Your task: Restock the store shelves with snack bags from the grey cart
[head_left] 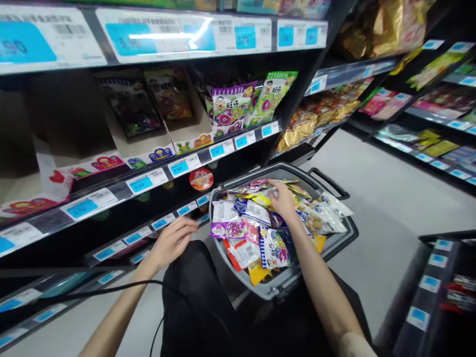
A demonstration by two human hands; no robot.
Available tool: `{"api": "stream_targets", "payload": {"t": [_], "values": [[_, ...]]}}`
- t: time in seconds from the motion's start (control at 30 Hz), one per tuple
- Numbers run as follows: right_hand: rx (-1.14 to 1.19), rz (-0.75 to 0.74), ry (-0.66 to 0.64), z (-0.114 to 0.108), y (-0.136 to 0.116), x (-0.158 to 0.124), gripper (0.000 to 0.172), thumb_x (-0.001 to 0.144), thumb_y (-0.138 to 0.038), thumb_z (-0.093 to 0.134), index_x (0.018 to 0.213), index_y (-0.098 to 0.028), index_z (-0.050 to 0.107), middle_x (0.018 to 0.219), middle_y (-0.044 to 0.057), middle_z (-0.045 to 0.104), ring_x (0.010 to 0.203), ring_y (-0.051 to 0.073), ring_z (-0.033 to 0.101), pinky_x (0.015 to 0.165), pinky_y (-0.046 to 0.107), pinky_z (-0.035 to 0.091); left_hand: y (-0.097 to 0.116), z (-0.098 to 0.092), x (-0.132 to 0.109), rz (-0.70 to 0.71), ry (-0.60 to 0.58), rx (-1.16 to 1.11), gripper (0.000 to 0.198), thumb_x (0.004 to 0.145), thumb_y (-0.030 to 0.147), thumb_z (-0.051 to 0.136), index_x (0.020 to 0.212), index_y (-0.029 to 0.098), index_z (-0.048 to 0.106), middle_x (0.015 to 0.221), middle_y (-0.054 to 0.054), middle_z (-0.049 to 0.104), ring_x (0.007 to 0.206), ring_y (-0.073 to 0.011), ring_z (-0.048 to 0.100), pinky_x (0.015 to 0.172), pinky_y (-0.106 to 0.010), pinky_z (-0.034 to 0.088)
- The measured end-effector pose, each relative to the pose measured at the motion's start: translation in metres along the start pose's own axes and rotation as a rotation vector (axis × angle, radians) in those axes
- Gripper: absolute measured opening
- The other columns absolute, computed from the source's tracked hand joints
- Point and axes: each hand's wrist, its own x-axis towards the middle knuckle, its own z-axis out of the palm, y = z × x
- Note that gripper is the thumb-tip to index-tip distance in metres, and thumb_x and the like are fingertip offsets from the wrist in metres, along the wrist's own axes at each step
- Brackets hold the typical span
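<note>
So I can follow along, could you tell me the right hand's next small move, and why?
Probably pinch up one packet: the right hand rests open on the packets heaped in the basket, gripping nothing, while the left hand hovers empty beside the shelf.

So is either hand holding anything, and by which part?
The left hand holds nothing. The right hand rests on snack packets in the basket; whether its fingers grip one cannot be told.

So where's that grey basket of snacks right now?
Centre of the head view, the basket sits beside the lower shelves, just right of the left hand; the right hand is on the snack packets inside it.
</note>
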Motion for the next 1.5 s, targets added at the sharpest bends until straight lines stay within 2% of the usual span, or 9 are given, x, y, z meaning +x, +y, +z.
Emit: {"api": "stream_targets", "payload": {"t": [0.13,0.27,0.43,0.6,0.73,0.93,1.07,1.27,1.5], "values": [[0.012,-0.020,-0.030,0.000,0.000,0.001,0.017,0.086,-0.022,0.063,0.099,-0.018,0.075,0.110,0.015,0.075,0.108,0.035,0.064,0.101,0.056,0.050,-0.003,0.004,-0.078,-0.587,0.461,-0.304,0.023,0.081,0.043,0.073,0.074,0.021,0.073,0.085,-0.007,0.073,0.083,-0.0235,0.069,0.077,-0.035,0.057],[0.041,-0.032,0.008,-0.004,-0.008,0.002,0.012,0.092,-0.026,0.059,0.089,-0.021,0.069,0.110,0.012,0.075,0.113,0.032,0.064,0.105,0.052,0.048,0.002,0.028,-0.106,-0.889,0.752,-0.605,0.035,0.060,0.046,0.088,0.073,0.019,0.070,0.084,-0.003,0.071,0.073,-0.0179,0.064,0.070,-0.030,0.055],[0.117,0.087,0.313,-0.020,-0.024,0.005,0.026,0.102,-0.035,0.044,0.112,-0.017,0.059,0.108,0.017,0.072,0.102,0.031,0.069,0.094,0.049,0.053,0.005,0.056,-0.084,-0.920,0.727,-0.751,0.040,0.056,0.045,0.091,0.074,0.016,0.071,0.082,-0.005,0.071,0.074,-0.0168,0.064,0.069,-0.027,0.052],[0.422,0.218,0.736,-0.044,-0.067,0.014,0.028,0.095,-0.044,0.058,0.108,-0.019,0.056,0.097,0.013,0.070,0.089,0.028,0.071,0.079,0.041,0.056,0.019,0.053,-0.037,-0.786,0.646,-0.868,0.039,0.069,0.049,0.088,0.083,0.016,0.072,0.084,-0.006,0.072,0.075,-0.0154,0.064,0.070,-0.025,0.050],[0.709,0.227,0.506,-0.039,-0.122,0.006,0.029,0.090,-0.045,0.066,0.106,-0.022,0.057,0.094,0.009,0.072,0.088,0.027,0.073,0.077,0.039,0.058,0.042,0.041,0.000,-0.636,0.475,-1.011,0.043,0.081,0.050,0.082,0.109,0.018,0.072,0.106,-0.012,0.074,0.092,-0.0222,0.070,0.076,-0.030,0.054],[0.961,0.292,0.082,0.008,-0.193,-0.034,0.034,0.089,-0.052,0.069,0.107,-0.025,0.058,0.091,0.008,0.074,0.083,0.027,0.073,0.070,0.038,0.060,0.066,0.032,0.038,-0.472,0.207,-0.935,0.065,0.081,0.055,0.081,0.134,0.021,0.063,0.136,-0.015,0.067,0.123,-0.0307,0.064,0.105,-0.043,0.052],[1.051,0.344,-0.002,0.022,-0.206,-0.044,0.040,0.086,-0.056,0.072,0.105,-0.022,0.059,0.095,0.008,0.075,0.085,0.024,0.072,0.071,0.034,0.058,0.067,0.033,0.041,-0.561,0.221,-0.722,0.061,0.082,0.054,0.080,0.128,0.015,0.065,0.128,-0.014,0.071,0.114,-0.0302,0.068,0.102,-0.042,0.053],[1.225,0.462,-0.206,0.027,-0.199,-0.041,0.044,0.077,-0.057,0.081,0.096,-0.021,0.062,0.077,0.001,0.071,0.077,0.020,0.067,0.072,0.029,0.051,0.051,0.041,0.025,-0.588,0.270,-0.872,0.063,0.080,0.047,0.084,0.129,0.015,0.061,0.129,-0.013,0.071,0.113,-0.0263,0.068,0.100,-0.036,0.055],[1.319,0.719,-0.352,0.057,-0.192,-0.060,0.058,0.063,-0.066,0.086,0.093,-0.022,0.061,0.069,-0.002,0.067,0.063,0.018,0.061,0.059,0.028,0.044,0.023,0.106,-0.017,-0.756,0.493,-1.163,0.066,0.060,0.040,0.098,0.111,0.015,0.063,0.083,-0.001,0.070,0.055,-0.0079,0.060,0.052,-0.019,0.042]]}}
